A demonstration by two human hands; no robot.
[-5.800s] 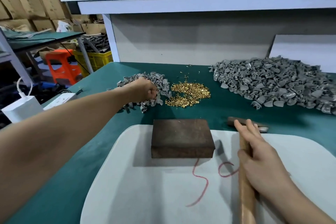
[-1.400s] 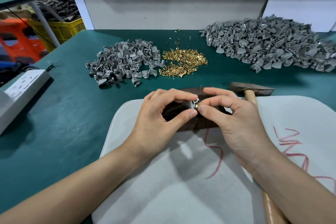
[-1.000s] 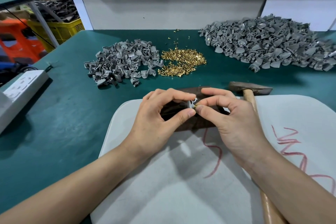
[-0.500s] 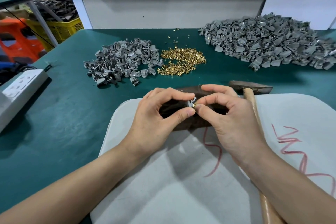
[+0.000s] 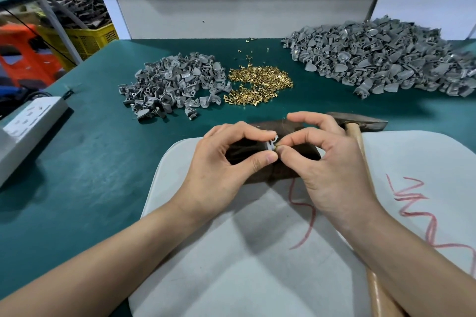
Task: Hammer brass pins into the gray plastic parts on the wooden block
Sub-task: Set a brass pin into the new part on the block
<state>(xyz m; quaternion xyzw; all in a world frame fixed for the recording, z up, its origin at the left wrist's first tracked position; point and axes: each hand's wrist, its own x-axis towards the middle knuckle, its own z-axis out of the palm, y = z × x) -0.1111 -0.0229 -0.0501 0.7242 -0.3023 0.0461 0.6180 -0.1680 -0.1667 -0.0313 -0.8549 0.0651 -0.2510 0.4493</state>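
My left hand (image 5: 219, 162) pinches a small gray plastic part (image 5: 271, 144) between thumb and forefinger, just above the dark wooden block (image 5: 291, 127). My right hand (image 5: 327, 162) pinches a brass pin (image 5: 275, 147) against that part; only its tip shows. Both hands cover most of the block. The hammer (image 5: 360, 123) lies to the right, its wooden handle running under my right forearm. A heap of brass pins (image 5: 260, 83) lies behind the block, between a small pile of gray parts (image 5: 175, 85) and a large pile of gray parts (image 5: 381, 59).
The block rests on a white pad (image 5: 231, 265) with red scribbles, on a green table (image 5: 90, 162). A white power strip (image 5: 28, 121) sits at the left edge. A gray back wall closes the table. A yellow crate (image 5: 85, 38) and orange stool stand beyond the left edge.
Earlier my left hand reached into the small gray pile while my right held the hammer. Both hands have since come together over the block; over the last second they barely move.
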